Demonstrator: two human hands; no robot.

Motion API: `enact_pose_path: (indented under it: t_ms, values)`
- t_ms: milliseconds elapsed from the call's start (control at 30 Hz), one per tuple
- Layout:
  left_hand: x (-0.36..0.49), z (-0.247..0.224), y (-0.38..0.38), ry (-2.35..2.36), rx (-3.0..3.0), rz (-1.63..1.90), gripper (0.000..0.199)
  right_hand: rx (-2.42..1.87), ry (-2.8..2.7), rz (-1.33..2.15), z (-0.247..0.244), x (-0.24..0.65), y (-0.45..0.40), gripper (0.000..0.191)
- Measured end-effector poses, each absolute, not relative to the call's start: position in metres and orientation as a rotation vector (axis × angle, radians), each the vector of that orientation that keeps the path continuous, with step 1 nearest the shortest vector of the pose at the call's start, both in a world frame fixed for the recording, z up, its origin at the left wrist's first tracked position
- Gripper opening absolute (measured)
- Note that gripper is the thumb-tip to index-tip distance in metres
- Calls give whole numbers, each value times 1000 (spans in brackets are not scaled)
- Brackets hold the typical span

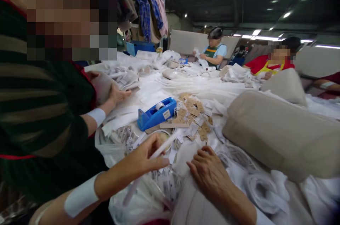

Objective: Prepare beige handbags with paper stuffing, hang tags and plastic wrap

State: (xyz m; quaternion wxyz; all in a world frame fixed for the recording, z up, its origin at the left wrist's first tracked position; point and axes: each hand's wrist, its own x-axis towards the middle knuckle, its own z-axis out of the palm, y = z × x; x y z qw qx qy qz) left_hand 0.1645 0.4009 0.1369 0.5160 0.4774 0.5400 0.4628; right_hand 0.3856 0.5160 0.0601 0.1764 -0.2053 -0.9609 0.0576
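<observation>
My left hand (153, 154) is closed around a long, thin white strip (170, 142), which slants up to the right and also shows below the hand. My right hand (209, 170) rests on a pale beige padded fabric piece (196, 203) at the front, its fingers curled and pressed together. Whatever those fingers pinch is hidden. Ahead of both hands lies a heap of brown cardboard tags (190, 110) with white labels and strings. Beside it stands a blue tape dispenser (156, 113) holding a roll of tape.
Close on my left, a person in dark striped clothing (39, 111) handles a beige piece (103, 85). A bulky beige cushion-like item (276, 129) lies right, near coiled white strips (261, 191). Clear plastic bags (140, 200) hang at the front. Two people work across the table.
</observation>
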Motion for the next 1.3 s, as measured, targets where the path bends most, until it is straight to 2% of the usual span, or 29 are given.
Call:
enact_pose_path:
  t_ms: [67,200,333,433,600,800,900,967,1100,1200,1300]
  values:
    - [173,112,407,1189,1009,1206,35,-575,-2729,208,63,387,517,41]
    - [181,77,420,1294,1053,1250,30,-524,-2662,251,73,392,517,38]
    - [192,57,430,1403,1179,1195,38,-447,-2582,280,81,399,520,31]
    - [209,42,436,1281,1114,1191,39,-362,-2563,238,83,403,523,24]
    - [237,20,449,1143,1035,1210,43,-373,-2563,223,81,402,522,24]
    - [261,13,463,1281,1140,1211,36,-408,-2532,225,80,398,520,25]
    - [258,14,465,1336,1331,1089,32,-425,-2628,222,75,397,521,25]
    - [246,23,457,1329,1560,964,36,-431,-2708,220,72,396,522,27]
    - [208,52,420,1257,1934,833,58,-481,-2764,194,65,394,522,31]
    - [183,61,391,1074,2062,752,56,-484,-2756,205,64,393,522,34]
    - [175,50,376,944,2123,755,53,-468,-2742,221,66,392,523,33]
